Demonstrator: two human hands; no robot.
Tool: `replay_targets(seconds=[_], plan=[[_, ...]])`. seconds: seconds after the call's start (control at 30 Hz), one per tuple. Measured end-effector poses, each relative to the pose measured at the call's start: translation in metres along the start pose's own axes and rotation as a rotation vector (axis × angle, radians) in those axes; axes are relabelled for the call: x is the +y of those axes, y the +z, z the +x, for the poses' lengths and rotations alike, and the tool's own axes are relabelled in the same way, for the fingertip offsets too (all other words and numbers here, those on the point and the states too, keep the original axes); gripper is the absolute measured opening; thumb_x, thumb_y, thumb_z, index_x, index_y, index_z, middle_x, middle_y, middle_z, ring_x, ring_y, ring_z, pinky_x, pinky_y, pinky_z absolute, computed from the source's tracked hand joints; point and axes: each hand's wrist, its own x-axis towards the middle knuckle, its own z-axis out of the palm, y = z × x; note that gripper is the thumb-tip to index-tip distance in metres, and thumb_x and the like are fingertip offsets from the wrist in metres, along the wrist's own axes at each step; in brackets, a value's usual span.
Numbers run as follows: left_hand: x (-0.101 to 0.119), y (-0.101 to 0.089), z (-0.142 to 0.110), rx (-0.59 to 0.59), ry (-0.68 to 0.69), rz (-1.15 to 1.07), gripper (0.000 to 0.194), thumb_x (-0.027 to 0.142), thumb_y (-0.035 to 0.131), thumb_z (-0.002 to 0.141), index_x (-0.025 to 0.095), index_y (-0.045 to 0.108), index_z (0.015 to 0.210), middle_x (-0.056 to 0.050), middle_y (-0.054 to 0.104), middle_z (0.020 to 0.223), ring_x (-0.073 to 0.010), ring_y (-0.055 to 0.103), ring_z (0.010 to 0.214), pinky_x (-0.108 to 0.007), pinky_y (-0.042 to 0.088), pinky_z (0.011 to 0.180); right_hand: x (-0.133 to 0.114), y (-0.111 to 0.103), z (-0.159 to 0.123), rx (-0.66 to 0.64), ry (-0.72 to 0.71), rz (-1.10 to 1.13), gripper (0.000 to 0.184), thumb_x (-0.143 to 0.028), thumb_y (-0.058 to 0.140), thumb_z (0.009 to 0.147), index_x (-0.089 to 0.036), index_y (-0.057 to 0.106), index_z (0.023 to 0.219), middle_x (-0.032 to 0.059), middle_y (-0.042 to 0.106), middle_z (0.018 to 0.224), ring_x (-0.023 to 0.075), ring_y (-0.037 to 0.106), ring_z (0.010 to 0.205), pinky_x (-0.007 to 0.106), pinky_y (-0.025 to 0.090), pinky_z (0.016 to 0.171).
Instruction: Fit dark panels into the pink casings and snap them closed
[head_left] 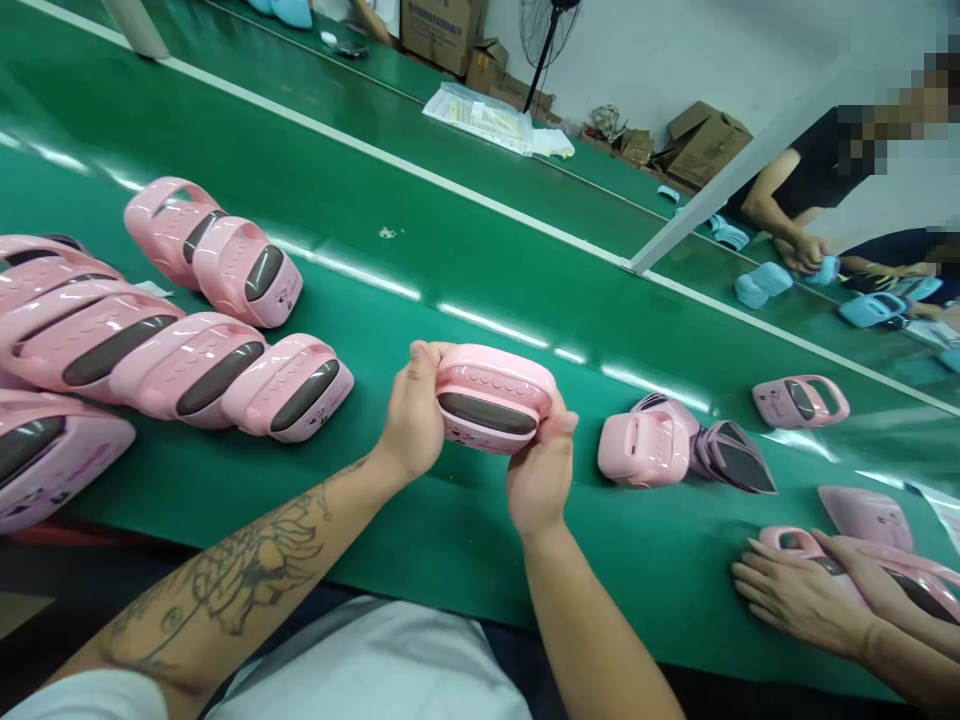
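A glossy pink plastic housing [491, 398] with a carry handle, a row of small raised buttons, a dark oval window and printed figures is held over the green table. My left hand [417, 418] grips its left end, thumb on top. On its right end my right hand [541, 465] is closed, the fingers partly hidden behind it. Left of my left hand, a similar pink housing [292, 388] rests at the end of a row of several more. To the right of my right hand, another pink housing [646, 446] lies near loose pink and dark shell parts [731, 456].
Two more pink housings [247, 272] sit at the back left. At the right, a co-worker's hands [806, 590] rest on a pink housing. A white post [701, 205] rises from the bench divider. Across it, other people handle light-blue parts [763, 285]; cardboard boxes [703, 142] stand behind.
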Motion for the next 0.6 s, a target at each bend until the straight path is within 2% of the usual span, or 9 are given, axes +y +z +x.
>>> replay_targets(seconds=[0.03,0.1,0.23,0.33,0.47,0.6], plan=[[-0.001,0.004,-0.005,-0.002,0.012,0.022,0.077,0.090,0.045,0.099,0.019,0.073,0.099,-0.012,0.083,0.102,-0.0315,0.078,0.105,-0.040,0.063,0.084,0.002,0.004,0.002,0.098,0.018,0.023,0.076,-0.077,0.025,0.111,-0.023,0.069,0.144,0.0125,0.077,0.135,0.0313,0.071,0.134,0.052,0.056,0.115],[-0.002,0.011,-0.014,-0.015,0.015,0.023,0.078,0.090,0.044,0.100,0.019,0.074,0.107,-0.012,0.084,0.109,-0.0312,0.079,0.106,-0.040,0.064,0.086,0.005,0.007,0.007,0.208,0.024,-0.003,0.082,-0.078,0.019,0.110,-0.021,0.076,0.127,0.0114,0.081,0.116,0.0301,0.076,0.118,0.048,0.059,0.104],[-0.003,0.019,-0.020,0.009,-0.009,-0.035,0.090,0.096,0.032,0.097,0.018,0.076,0.097,-0.014,0.084,0.099,-0.0332,0.080,0.100,-0.040,0.064,0.078,0.007,0.001,0.012,0.234,-0.115,-0.147,0.082,-0.085,0.029,0.105,-0.020,0.078,0.112,0.0103,0.081,0.104,0.0285,0.077,0.099,0.042,0.059,0.087],[-0.008,0.018,-0.018,0.092,0.030,-0.014,0.094,0.096,0.026,0.098,0.019,0.077,0.085,-0.015,0.083,0.091,-0.0337,0.080,0.099,-0.040,0.063,0.077,0.008,-0.001,0.010,0.225,-0.182,-0.184,0.083,-0.086,0.029,0.104,-0.019,0.078,0.112,0.0110,0.080,0.106,0.0284,0.077,0.098,0.042,0.058,0.085],[-0.014,0.015,-0.015,0.178,0.169,0.073,0.093,0.092,0.026,0.102,0.019,0.081,0.084,-0.014,0.084,0.093,-0.0327,0.080,0.099,-0.041,0.061,0.082,0.007,0.007,0.008,0.188,-0.201,-0.131,0.084,-0.088,0.024,0.103,-0.021,0.075,0.113,0.0117,0.079,0.110,0.0291,0.077,0.103,0.045,0.060,0.089],[-0.012,0.018,-0.011,0.213,0.326,0.109,0.092,0.092,0.029,0.101,0.019,0.081,0.077,-0.015,0.084,0.092,-0.0320,0.080,0.098,-0.042,0.060,0.085,0.000,0.018,0.014,0.275,-0.297,-0.081,0.074,-0.082,0.027,0.107,-0.023,0.073,0.104,0.0100,0.076,0.104,0.0291,0.076,0.100,0.046,0.059,0.089]])
